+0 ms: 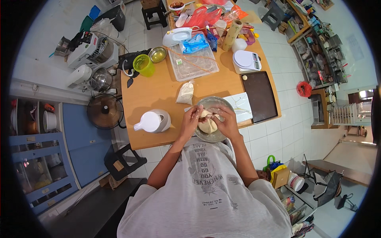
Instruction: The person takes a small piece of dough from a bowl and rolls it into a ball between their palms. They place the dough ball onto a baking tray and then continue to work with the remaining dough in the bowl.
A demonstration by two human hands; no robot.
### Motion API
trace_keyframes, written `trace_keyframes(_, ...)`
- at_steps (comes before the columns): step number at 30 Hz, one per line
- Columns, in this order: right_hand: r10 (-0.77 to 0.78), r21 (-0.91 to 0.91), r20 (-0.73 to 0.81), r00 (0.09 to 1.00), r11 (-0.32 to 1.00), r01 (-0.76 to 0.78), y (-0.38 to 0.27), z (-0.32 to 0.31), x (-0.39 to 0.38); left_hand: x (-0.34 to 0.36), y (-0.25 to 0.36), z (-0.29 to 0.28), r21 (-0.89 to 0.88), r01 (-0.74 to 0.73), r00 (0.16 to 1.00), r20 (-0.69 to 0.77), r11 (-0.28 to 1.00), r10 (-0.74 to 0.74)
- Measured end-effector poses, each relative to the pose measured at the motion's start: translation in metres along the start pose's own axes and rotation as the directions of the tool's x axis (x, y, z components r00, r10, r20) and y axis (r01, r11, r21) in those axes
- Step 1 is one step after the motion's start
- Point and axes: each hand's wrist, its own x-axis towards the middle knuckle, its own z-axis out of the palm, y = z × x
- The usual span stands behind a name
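A glass bowl [216, 102] stands at the near edge of the wooden table [152, 93], with a pale lump of dough [207, 125] inside it. My left hand [191, 120] and my right hand [226, 120] are both in the bowl, fingers closed on the dough from either side. Flour or dough coats the fingers. Just left of the bowl sits a white lidded jug [152, 121], and a small plastic bag of flour [185, 93] lies behind it.
A dark baking tray [260, 96] and a white kitchen scale [246, 61] sit to the right. Further back are a clear plastic tray [193, 65], a white hand mixer [177, 36], a green cup [143, 65] and a paper roll [232, 35]. Stand mixers [90, 51] stand at the left.
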Motion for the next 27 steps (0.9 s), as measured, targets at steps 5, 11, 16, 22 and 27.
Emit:
trace_keyframes(5, 0.007, -0.102, -0.004, 1.0, 0.995, -0.007, 0.001, 0.006, -0.005, -0.002, 0.001, 0.002, 0.006, -0.043, 0.996, 0.085, 0.999, 0.042)
trace_keyframes(11, 0.103, -0.117, -0.044, 0.994, 0.987, -0.107, 0.002, 0.018, -0.017, -0.005, -0.011, -0.002, 0.091, -0.175, 0.98, 0.116, 0.98, 0.164)
trace_keyframes(16, 0.645, 0.758, 0.037, 0.763, 0.48, -0.443, 0.004, 0.046, -0.033, -0.013, 0.006, -0.003, 0.417, -0.368, 0.93, 0.147, 0.831, 0.337)
trace_keyframes(22, 0.67, 0.851, 0.494, 0.554, -0.242, -0.466, 0.022, 0.053, -0.052, -0.015, 0.014, -0.024, 0.57, -0.599, 0.8, 0.39, 0.563, 0.457)
trace_keyframes(27, 0.352, 0.401, -0.11, 0.929, 0.871, -0.283, -0.008, 0.044, -0.049, -0.01, -0.016, -0.023, 0.063, -0.07, 0.985, 0.16, 0.996, 0.059)
